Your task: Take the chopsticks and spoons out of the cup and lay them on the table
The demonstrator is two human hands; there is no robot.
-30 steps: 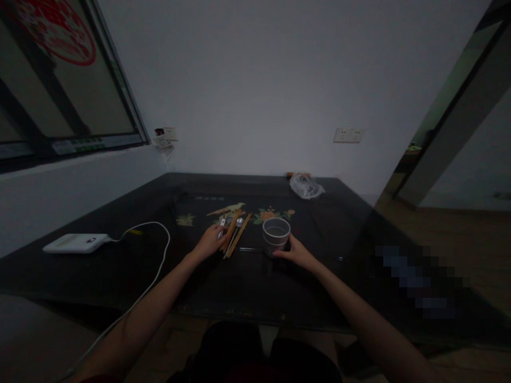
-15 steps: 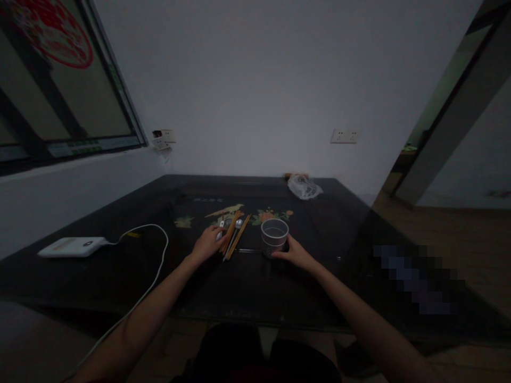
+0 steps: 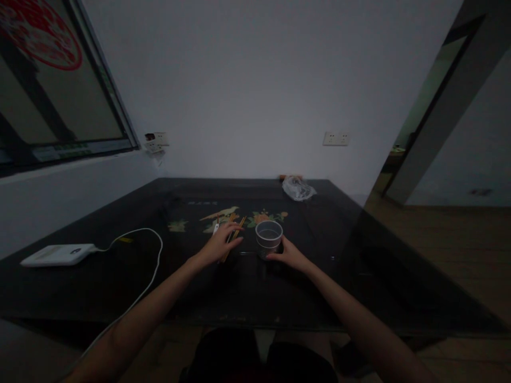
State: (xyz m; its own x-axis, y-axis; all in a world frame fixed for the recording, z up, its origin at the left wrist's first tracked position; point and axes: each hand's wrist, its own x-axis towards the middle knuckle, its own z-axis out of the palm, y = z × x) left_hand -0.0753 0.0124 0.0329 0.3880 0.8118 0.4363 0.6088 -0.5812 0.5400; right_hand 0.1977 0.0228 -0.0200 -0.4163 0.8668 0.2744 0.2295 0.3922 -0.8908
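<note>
A bundle of wooden chopsticks [image 3: 235,233] lies on the dark table [image 3: 247,287], along with a small white-handled utensil [image 3: 216,228]. My left hand [image 3: 222,244] rests on top of the chopsticks with its fingers laid across them, covering most of the bundle. Just to the right stands a round grey cup [image 3: 269,238], upright and empty as far as I can see. My right hand [image 3: 288,256] holds the cup's lower right side with fingers curled against it.
A white power bank [image 3: 56,254] with a looping white cable [image 3: 154,250] lies at the left. A crumpled clear plastic bag [image 3: 297,188] sits at the table's far edge by the wall. A doorway opens to the right.
My left hand has slid right from beside the chopsticks onto them, fingers across the bundle. The camera has shifted a little; the cup and my right hand stay together.
</note>
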